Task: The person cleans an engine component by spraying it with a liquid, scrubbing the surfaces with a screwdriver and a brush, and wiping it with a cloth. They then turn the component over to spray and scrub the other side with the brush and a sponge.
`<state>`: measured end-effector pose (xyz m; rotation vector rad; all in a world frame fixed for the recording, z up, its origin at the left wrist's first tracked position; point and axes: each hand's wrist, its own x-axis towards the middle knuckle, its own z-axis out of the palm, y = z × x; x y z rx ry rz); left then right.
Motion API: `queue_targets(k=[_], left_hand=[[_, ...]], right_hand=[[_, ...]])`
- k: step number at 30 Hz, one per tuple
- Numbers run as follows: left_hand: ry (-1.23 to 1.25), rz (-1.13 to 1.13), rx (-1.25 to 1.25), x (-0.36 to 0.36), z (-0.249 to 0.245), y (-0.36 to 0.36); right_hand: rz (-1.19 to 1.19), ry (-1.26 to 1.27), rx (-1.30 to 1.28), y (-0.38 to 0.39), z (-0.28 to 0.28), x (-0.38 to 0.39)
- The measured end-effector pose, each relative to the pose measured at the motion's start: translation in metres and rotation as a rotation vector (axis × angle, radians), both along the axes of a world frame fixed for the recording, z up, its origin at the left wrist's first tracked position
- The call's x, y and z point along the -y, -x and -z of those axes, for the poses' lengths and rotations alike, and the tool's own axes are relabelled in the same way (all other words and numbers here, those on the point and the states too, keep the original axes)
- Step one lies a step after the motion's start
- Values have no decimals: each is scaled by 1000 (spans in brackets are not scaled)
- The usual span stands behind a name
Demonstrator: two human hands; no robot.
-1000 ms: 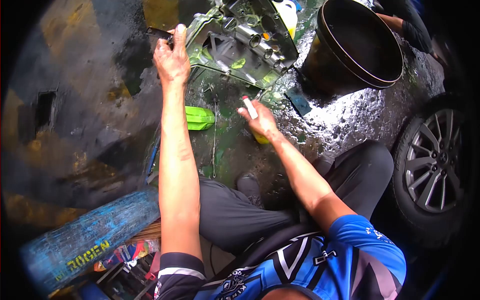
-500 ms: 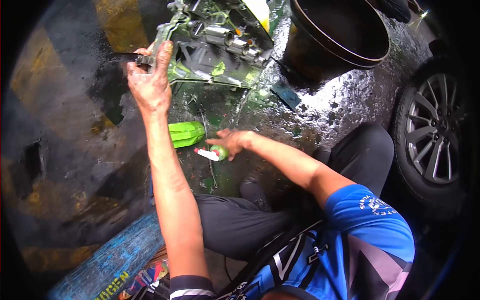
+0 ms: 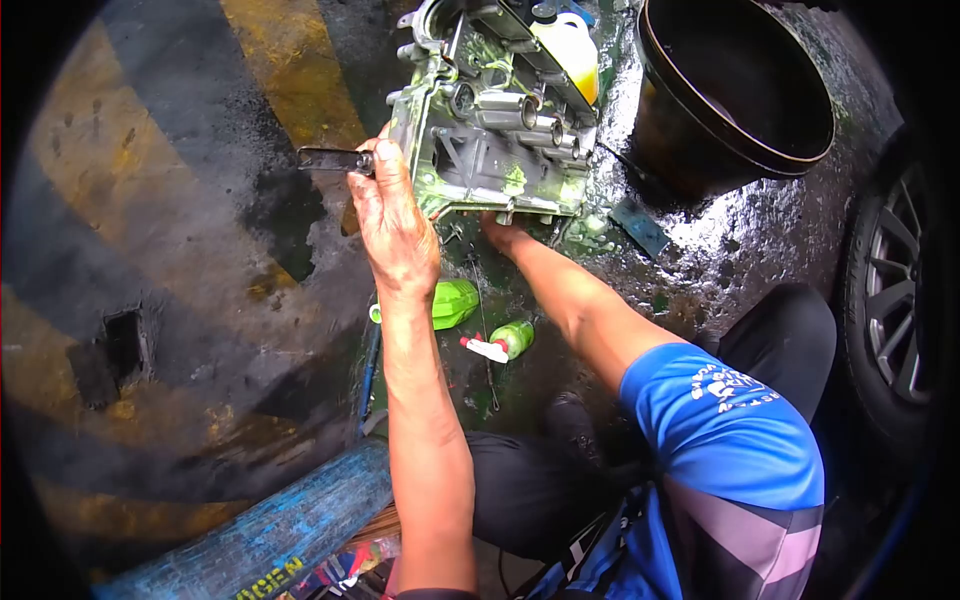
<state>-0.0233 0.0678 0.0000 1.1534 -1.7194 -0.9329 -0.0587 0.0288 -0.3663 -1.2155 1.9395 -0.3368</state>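
A large ribbed metal casing (image 3: 480, 150) with round bores and greenish, foamy wet patches stands on the floor ahead. My left hand (image 3: 395, 225) is closed on its left edge, thumb on the near side. From between thumb and fingers a dark, flat blade-like piece (image 3: 335, 159) sticks out to the left. My right hand (image 3: 499, 230) reaches under the lower edge of the casing, its fingers hidden behind it. Below the casing lie a bright green bottle (image 3: 455, 304), partly behind my left wrist, and a small green spray bottle (image 3: 515, 338) with a white and red head.
A big dark drum (image 3: 690, 140) stands at the upper right, with a flat blue piece (image 3: 640, 228) beside it. Behind the casing is a jug (image 3: 568, 50) of yellow liquid. A car wheel (image 3: 890, 290) is at the right, a blue painted cylinder (image 3: 270, 520) at the lower left.
My right hand has moved from the spray bottle up to the casing's lower edge, leaving the bottle on the floor. My left hand keeps hold of the casing. The view has shifted.
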Motion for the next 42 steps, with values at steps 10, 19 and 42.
queue_targets(k=[10,19,42], left_hand=[[-55,33,12,48,-29,-7],[-187,-44,-256,52,-12,8],[-121,-125,-277,26,-14,13]], right_hand=[[249,370,459,34,-174,-183],[315,810,588,51,-350,-144],[206,911,387,79,-311,-142]])
